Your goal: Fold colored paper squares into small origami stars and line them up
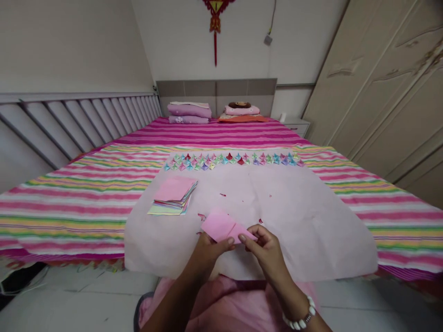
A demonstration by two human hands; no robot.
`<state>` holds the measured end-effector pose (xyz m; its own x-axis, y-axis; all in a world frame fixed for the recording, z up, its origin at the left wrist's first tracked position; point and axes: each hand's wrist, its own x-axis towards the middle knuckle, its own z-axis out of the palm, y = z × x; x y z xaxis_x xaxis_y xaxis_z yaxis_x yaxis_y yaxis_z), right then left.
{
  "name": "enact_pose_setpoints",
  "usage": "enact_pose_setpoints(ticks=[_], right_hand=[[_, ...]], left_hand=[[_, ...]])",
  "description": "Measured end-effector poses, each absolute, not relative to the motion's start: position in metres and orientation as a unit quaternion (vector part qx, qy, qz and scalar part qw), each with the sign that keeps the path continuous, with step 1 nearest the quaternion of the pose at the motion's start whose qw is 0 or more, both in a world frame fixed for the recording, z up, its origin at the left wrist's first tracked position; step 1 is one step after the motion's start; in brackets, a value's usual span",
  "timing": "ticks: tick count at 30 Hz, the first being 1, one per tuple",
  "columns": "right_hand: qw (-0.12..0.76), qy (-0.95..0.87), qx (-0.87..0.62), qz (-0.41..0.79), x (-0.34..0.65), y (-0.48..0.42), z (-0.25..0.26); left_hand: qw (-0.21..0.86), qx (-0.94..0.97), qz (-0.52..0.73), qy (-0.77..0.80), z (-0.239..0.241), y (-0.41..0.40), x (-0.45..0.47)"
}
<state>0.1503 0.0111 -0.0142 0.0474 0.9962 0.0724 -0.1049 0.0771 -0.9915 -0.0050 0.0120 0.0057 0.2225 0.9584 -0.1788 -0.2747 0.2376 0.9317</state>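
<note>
A partly folded pink sheet of origami paper (218, 224) is held between my two hands, just above a pale pink mat. My left hand (213, 247) grips its lower left edge, with the thumb on top and the fingers hidden underneath. At the right corner, my right hand (262, 240) pinches the paper between thumb and fingers. A crease or folded flap crosses the right half of the sheet. To the left lies a stack of square coloured papers (175, 189), pink on top and green at the bottom.
The pale mat (311, 230) covers the near end of a striped bed (83, 193). Several small folded paper pieces (229, 157) in many colours line its far edge. Red scraps (260, 221) lie near my hands. Folded bedding (189, 112) sits by the headboard; a wardrobe (384, 78) stands right.
</note>
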Motion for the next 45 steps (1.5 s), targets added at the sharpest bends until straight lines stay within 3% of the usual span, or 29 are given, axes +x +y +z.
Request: enact_pose_setpoints(ticks=[9,20,45], right_hand=[[0.555,-0.459,-0.433,0.542,0.149,0.014,-0.017],[0.525,-0.416,-0.421,0.612,0.146,0.009,-0.020],[0.569,-0.306,-0.390,0.656,0.150,0.016,-0.014]], left_hand=[[0.600,0.446,0.458,0.481,0.007,0.015,-0.006],[0.576,0.458,0.512,0.443,0.010,0.020,-0.007],[0.648,0.474,0.448,0.393,0.006,0.014,-0.005]])
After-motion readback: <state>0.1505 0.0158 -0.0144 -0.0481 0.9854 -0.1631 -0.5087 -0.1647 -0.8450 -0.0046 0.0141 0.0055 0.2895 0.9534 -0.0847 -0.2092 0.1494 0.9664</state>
